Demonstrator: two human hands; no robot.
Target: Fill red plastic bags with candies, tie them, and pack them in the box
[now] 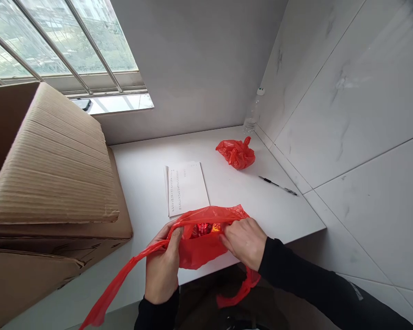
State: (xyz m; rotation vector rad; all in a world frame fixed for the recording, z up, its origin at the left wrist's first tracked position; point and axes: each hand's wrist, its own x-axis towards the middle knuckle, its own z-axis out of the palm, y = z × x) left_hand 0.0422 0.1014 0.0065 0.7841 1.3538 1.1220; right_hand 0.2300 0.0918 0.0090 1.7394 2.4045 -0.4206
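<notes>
A red plastic bag (203, 252) is spread between my two hands over the table's front edge, its mouth partly open. Inside it lie shiny red wrapped items (203, 229) with a gold-orange patch; their kind is unclear. My left hand (163, 261) grips the left side of the bag, thumb over the rim. From there a long strip of red plastic trails down to the left. On the opposite side, my right hand (245, 240) is closed at the bag's mouth, fingertips partly hidden in the folds. Another strip hangs below it.
Printed sheets of paper (188, 188) lie beyond the bag on the white table (141, 174). A second, knotted red bag (237, 153), a pen (277, 185) and a clear bottle (252, 117) are to the right. A large cardboard box (58, 160) fills the left, below a barred window.
</notes>
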